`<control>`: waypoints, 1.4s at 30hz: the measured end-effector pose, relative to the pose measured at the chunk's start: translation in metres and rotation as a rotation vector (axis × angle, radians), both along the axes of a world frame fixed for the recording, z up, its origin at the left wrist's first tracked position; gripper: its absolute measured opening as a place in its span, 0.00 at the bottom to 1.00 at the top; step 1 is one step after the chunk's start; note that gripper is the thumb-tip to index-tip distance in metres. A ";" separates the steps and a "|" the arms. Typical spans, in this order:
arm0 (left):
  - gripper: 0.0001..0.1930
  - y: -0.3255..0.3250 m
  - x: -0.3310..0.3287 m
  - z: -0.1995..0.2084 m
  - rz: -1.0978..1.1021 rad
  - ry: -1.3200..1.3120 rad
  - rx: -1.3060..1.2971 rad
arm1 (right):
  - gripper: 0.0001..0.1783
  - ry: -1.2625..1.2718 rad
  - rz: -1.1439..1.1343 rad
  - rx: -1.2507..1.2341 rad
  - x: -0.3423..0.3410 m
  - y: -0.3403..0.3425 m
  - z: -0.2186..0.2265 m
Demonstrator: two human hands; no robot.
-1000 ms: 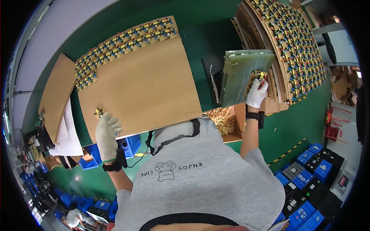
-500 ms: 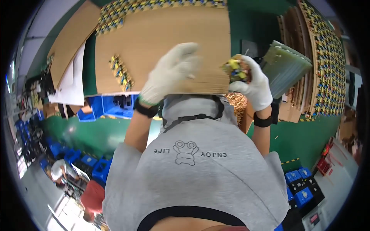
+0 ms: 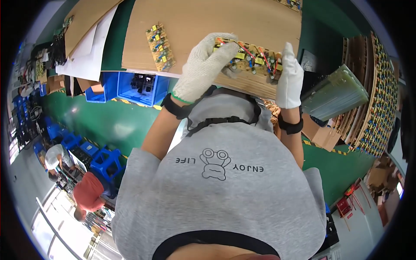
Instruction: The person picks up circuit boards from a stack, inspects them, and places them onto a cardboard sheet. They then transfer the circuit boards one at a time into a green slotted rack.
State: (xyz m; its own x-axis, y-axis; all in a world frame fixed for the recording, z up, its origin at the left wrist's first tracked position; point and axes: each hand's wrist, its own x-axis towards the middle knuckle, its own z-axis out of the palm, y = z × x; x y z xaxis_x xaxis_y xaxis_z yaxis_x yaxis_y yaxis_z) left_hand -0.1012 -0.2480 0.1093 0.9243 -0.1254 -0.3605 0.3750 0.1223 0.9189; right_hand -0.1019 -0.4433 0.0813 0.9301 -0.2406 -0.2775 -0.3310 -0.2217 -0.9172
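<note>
A long circuit board strip with yellow, blue and green parts and red wires is held above the near edge of the cardboard sheet. My left hand, in a white knitted glove, is closed on its left end, thumb over the parts. At the strip's right end is my right hand, also gloved; its fingers point straight up along that end and its thumb is by the lower edge. A second circuit board strip lies on the cardboard to the left.
Blue bins stand below the cardboard's left side. To the right lean a stack of greenish translucent sheets and upright cardboard layers beside a panel covered with boards. Another person in a red shirt is at the lower left.
The strip has swung from end-on at the right to lying crosswise between my hands. My left hand, formerly empty above the cardboard, has taken its left end. The view has shifted.
</note>
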 end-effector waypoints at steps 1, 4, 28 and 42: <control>0.25 0.006 0.001 0.000 -0.053 0.023 0.024 | 0.26 -0.005 -0.134 0.095 0.004 0.015 0.005; 0.36 0.016 0.001 -0.012 0.148 -0.777 0.984 | 0.24 0.053 -0.179 0.081 0.014 0.036 0.005; 0.31 0.199 0.031 -0.018 0.176 -0.425 0.849 | 0.26 0.067 0.268 -0.545 0.128 0.122 -0.039; 0.41 0.236 0.080 -0.062 -0.162 -0.063 0.800 | 0.32 -0.357 0.591 -0.836 0.127 0.097 -0.077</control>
